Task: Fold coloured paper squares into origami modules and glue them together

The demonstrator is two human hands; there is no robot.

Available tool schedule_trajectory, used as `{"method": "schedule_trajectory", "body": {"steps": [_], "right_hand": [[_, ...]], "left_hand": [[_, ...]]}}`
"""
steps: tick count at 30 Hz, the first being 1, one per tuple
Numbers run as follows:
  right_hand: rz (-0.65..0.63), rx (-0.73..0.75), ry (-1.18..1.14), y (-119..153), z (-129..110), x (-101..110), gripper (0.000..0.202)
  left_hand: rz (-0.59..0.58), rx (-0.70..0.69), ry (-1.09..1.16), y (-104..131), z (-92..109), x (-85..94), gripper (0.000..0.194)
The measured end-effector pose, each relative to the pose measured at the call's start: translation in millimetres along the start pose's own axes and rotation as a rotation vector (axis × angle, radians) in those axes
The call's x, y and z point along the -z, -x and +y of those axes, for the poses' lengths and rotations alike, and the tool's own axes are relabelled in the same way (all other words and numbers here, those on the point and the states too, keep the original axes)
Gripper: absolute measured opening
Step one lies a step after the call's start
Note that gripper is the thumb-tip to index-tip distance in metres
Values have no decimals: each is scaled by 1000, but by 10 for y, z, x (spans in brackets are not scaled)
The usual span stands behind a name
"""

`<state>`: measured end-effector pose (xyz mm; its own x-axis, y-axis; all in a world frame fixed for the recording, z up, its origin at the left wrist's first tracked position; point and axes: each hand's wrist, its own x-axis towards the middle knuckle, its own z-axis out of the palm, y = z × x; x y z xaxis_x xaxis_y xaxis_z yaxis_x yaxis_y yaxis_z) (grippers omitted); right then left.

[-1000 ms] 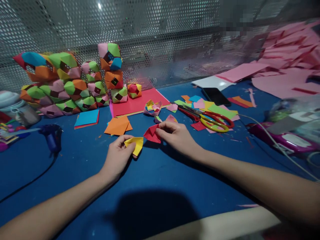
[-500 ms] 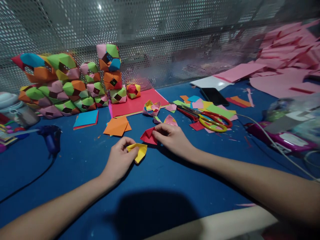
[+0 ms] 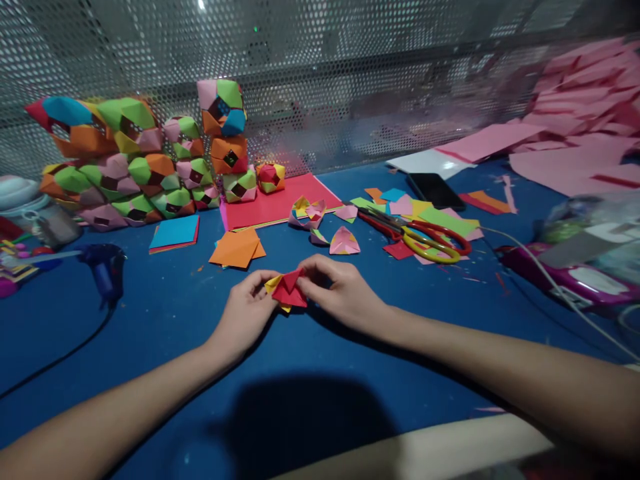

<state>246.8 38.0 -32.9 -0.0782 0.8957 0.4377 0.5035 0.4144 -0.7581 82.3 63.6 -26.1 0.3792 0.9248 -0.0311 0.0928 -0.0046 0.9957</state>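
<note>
Over the middle of the blue table (image 3: pixel 165 320), my left hand (image 3: pixel 245 313) pinches a folded yellow paper piece (image 3: pixel 272 285). My right hand (image 3: pixel 345 293) grips a folded red paper piece (image 3: pixel 290 291) between thumb and fingers. The red piece overlaps the front of the yellow one and hides most of it. Just behind my hands lie a folded pink piece (image 3: pixel 345 242) and a partly joined pink and yellow form (image 3: pixel 307 212). Orange squares (image 3: pixel 236 249) lie behind my left hand.
Joined paper balls (image 3: pixel 153 170) are stacked at the back left. A glue gun (image 3: pixel 104 267) with a cord stands on the left. Scissors (image 3: pixel 431 241) lie on paper scraps beside a phone (image 3: pixel 436 191). Pink sheets (image 3: pixel 583 107) are piled at the back right.
My hands have come together. The red piece has moved left and down, and it now lies over the yellow piece, which has shifted slightly up. The pink folded piece is now uncovered.
</note>
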Motion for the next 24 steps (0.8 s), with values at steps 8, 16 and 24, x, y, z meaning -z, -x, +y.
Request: {"method": "schedule_trajectory", "body": {"steps": [8,16,24], "right_hand": [[44,33,70,-21,116,-8,11],[38,70,26,-15,107,3,3],[98,88,25,-5,127,12,10]], "left_hand": [[-83,52,36,15,46,10,35],[-72,64,158,3,1,33,34],[-152,75,354,20,-2,43,27]]}}
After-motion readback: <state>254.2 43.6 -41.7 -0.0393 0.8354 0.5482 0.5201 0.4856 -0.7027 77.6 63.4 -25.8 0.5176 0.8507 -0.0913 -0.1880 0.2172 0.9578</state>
